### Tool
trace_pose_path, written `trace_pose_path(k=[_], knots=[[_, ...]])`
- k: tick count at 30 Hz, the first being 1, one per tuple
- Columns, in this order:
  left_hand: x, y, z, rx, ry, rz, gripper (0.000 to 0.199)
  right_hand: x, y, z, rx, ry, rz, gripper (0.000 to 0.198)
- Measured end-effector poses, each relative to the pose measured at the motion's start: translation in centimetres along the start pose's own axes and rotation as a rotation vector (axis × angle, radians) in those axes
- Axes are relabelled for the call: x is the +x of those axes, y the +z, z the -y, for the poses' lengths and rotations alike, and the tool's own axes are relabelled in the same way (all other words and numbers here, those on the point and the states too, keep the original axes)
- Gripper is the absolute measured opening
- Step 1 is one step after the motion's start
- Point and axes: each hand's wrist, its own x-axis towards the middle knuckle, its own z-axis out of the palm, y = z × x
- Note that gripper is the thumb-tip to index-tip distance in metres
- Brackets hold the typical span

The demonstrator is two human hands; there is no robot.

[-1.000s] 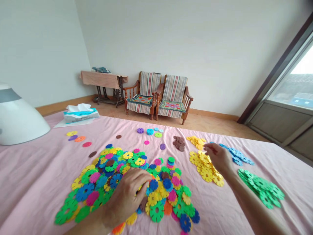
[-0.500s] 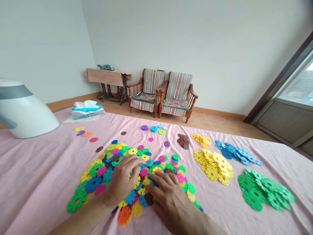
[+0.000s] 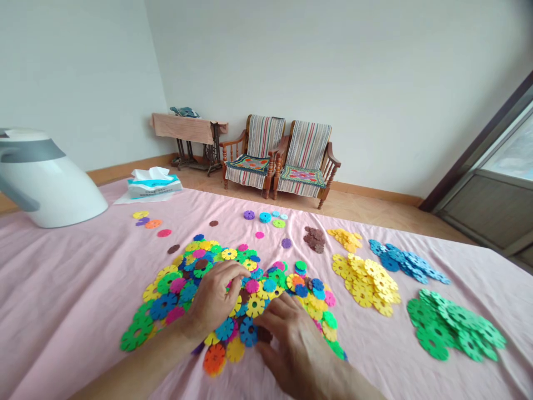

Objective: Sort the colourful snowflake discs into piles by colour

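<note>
A heap of flower-shaped plastic discs [image 3: 255, 304] in many colours spreads in front of me. My left hand [image 3: 219, 294] rests over its middle with the fingers curled in and the thumb close to them. Whatever lies inside those fingers is hidden. On the heap's near right side is my right hand [image 3: 291, 339], its fingers bent down onto the discs and its thumb apart from them. A brown disc [image 3: 265, 335] shows between that thumb and the index finger. An orange disc [image 3: 215, 360] lies at the near edge.
Sorted piles of yellow discs [image 3: 366, 280], green discs [image 3: 453, 325], blue discs [image 3: 408, 261] and brown discs [image 3: 314, 240] lie rightward on the pink cloth [image 3: 83, 278]. A white kettle [image 3: 62, 191] and a tissue box [image 3: 154, 186] stand left. Two armchairs [image 3: 306, 161] are beyond.
My right hand has drawn back slightly and bent its spread fingers, uncovering more discs beyond them. My left hand keeps its curled pose over the heap. The view has shifted a little.
</note>
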Motion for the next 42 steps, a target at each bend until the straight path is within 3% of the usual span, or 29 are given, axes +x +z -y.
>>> trace_pose_path(k=[4, 13, 15, 17, 20, 24, 28, 32, 36, 42], knots=[[0.1, -0.1, -0.1, 0.005, -0.015, 0.003, 0.024, 0.5, 1.3, 0.5, -0.133, -0.023, 0.018, 0.035], [0.0, 0.1, 0.2, 0.006, -0.009, -0.002, 0.022, 1.1, 3.8, -0.4, -0.407, -0.118, -0.139, 0.01], [0.0, 0.1, 0.2, 0.008, -0.008, -0.004, 0.022, 1.1, 3.8, -0.4, -0.415, -0.151, -0.184, 0.003], [0.0, 0.1, 0.2, 0.009, -0.009, -0.001, 0.023, 1.1, 3.5, -0.6, -0.349, -0.131, -0.246, 0.01], [0.0, 0.1, 0.2, 0.011, -0.008, 0.002, 0.022, 1.3, 2.6, -1.6, -0.024, 0.087, -0.334, 0.026], [0.0, 0.1, 0.2, 0.02, 0.002, 0.013, 0.023, 1.7, 0.9, -3.8, 0.499, 0.43, -0.383, 0.033], [0.0, 0.2, 0.4, 0.036, 0.009, 0.01, 0.022, 1.7, -0.9, -5.9, 0.697, 0.465, -0.451, 0.035], [-0.1, 0.3, 0.6, 0.05, 0.026, 0.014, 0.021, 0.9, -3.5, -10.0, 0.539, 0.516, -0.538, 0.036], [-0.1, 0.4, 0.9, 0.063, 0.041, 0.019, 0.02, -1.3, -7.6, -16.5, 0.06, 0.784, -0.681, 0.037], [0.1, 0.3, 0.7, 0.075, 0.054, 0.01, 0.02, -5.6, -13.8, -23.9, -0.236, 1.071, -0.79, 0.026]])
